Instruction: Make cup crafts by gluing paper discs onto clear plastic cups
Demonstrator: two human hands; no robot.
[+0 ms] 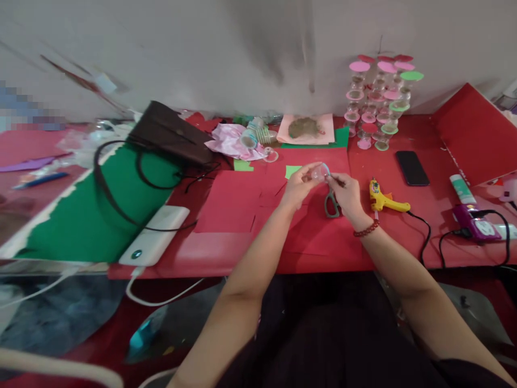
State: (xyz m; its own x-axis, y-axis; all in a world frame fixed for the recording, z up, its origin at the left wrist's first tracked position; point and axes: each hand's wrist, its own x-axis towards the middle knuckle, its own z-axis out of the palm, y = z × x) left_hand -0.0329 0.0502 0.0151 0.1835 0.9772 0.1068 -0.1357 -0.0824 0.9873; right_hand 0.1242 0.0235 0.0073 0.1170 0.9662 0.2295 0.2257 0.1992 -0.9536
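Note:
A small clear plastic cup [319, 173] with a light blue edge is tilted between my two hands above the red sheets. My left hand [298, 187] is closed around its body. At the rim, the fingers of my right hand [346, 193] pinch together; whether they also hold something small there, I cannot tell. Dark-handled scissors [332, 207] lie beneath my right hand, their blades partly hidden. A yellow hot glue gun [383, 200] rests to the right of that hand. Just behind my left hand is a light green paper piece [292, 171].
Stacked clear cups with coloured paper discs [369, 105] stand at the back right. Nearby are a black phone [412, 167], a purple power socket [476, 222] with cords and a red board [476, 134]. Leftward lie a dark bag [169, 134], a white power bank [155, 235] and more cups [258, 134].

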